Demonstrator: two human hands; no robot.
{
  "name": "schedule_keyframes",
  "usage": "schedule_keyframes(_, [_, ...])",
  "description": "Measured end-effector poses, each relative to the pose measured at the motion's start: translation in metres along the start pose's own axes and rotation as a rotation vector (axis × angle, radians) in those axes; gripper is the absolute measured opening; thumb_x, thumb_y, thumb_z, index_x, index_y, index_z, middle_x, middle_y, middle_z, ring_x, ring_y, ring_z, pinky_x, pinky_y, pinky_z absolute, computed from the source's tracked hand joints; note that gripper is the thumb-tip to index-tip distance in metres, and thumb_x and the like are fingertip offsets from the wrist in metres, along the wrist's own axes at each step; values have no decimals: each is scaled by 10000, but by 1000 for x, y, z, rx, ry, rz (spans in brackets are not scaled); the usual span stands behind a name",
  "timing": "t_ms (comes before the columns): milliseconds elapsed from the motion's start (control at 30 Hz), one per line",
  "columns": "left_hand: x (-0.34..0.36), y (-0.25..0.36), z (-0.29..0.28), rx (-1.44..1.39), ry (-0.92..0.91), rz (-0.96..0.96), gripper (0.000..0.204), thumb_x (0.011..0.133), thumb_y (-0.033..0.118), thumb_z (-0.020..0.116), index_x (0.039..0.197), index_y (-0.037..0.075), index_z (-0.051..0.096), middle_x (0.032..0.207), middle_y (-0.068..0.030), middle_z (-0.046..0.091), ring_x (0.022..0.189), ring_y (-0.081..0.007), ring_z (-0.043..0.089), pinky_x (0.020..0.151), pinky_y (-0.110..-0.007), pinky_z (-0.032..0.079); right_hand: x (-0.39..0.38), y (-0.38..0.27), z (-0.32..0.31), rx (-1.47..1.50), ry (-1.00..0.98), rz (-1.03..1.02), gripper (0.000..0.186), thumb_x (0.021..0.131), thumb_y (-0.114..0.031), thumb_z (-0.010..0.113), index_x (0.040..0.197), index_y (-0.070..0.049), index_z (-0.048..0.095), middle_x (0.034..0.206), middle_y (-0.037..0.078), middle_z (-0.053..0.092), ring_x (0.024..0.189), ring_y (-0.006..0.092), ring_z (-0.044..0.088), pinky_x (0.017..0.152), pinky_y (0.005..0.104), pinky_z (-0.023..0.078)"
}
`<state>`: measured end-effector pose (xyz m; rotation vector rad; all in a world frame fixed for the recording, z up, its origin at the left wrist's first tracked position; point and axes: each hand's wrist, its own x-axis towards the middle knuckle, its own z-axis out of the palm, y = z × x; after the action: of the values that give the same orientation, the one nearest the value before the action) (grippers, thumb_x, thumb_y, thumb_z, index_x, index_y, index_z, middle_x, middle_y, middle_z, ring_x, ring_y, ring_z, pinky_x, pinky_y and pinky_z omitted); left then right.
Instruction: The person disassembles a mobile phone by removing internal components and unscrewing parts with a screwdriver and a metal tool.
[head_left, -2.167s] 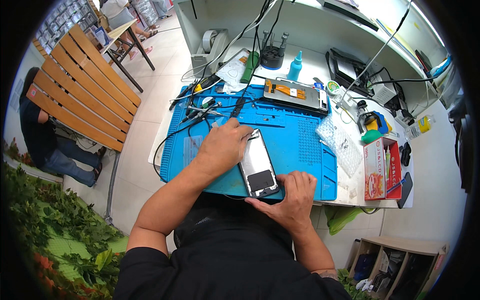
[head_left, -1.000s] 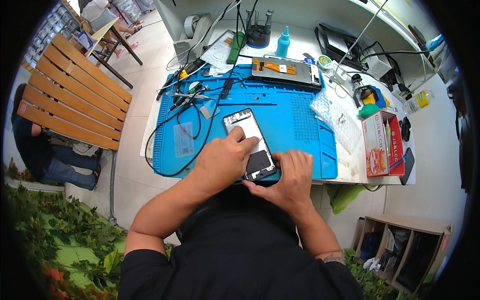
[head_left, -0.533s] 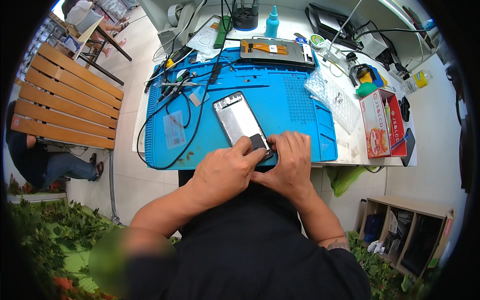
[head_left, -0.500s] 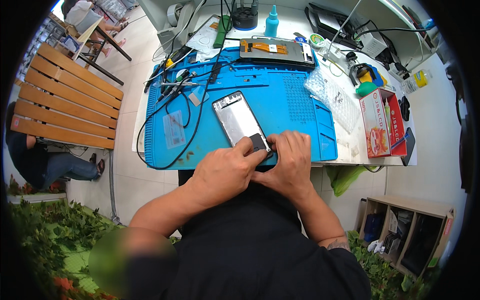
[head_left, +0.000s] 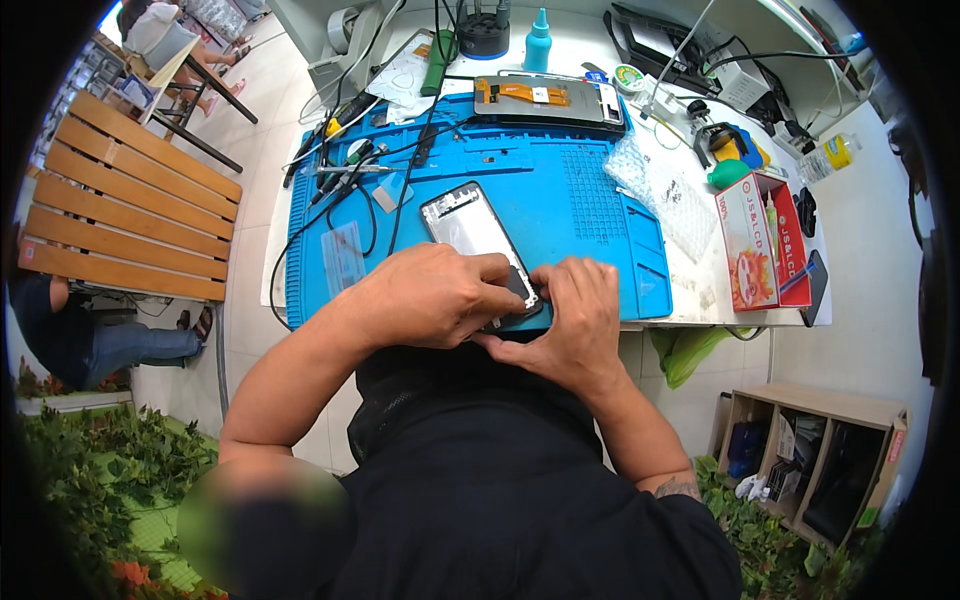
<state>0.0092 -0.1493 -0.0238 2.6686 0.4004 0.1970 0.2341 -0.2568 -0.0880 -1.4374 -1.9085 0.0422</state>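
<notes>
The phone lay face up on the blue mat at the table's near edge. The left hand pressed flat over its lower end, steadying it, while the right hand pinched the bottom corner with curled fingers.

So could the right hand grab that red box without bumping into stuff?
Probably yes. The right hand is busy on the phone now, but the red cardboard box lies just to its right, with only bare blue mat edge and tabletop between.
</notes>
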Motion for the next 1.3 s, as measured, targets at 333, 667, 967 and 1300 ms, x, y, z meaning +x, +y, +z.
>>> schedule_keyframes(333, [-7,-27,5,77,498,-472,211,1017,134,810,1213,151,886,1066,-103,776,922,-360,780,805,-451,625,4,-3,-2,-23,42,-36,755,686,-621,1043,1022,-35,707,968,104,639,901,316,611,880,460,427])
schedule_keyframes(667, [2,-45,20,211,518,-624,172,1075,192,767,1194,138,878,1063,-134,767,959,-391,782,842,-495,638,3,-3,-1,-39,2,-27,761,700,-627,1048,1032,-39,700,958,95,638,904,303,611,879,456,423])
schedule_keyframes(967, [4,-41,21,187,542,-629,177,1074,189,767,1200,121,872,1048,-148,760,933,-409,778,820,-512,639,2,-1,-1,-39,9,-34,766,705,-639,1043,1029,-38,697,960,92,638,906,295,611,881,456,423])
schedule_keyframes(1300, [5,-36,18,177,502,-593,194,1064,183,773,1218,129,879,1041,-138,760,885,-400,783,784,-503,643,4,-1,1,-25,38,-39,744,667,-625,1055,962,-54,679,953,78,629,881,288,588,860,454,416])
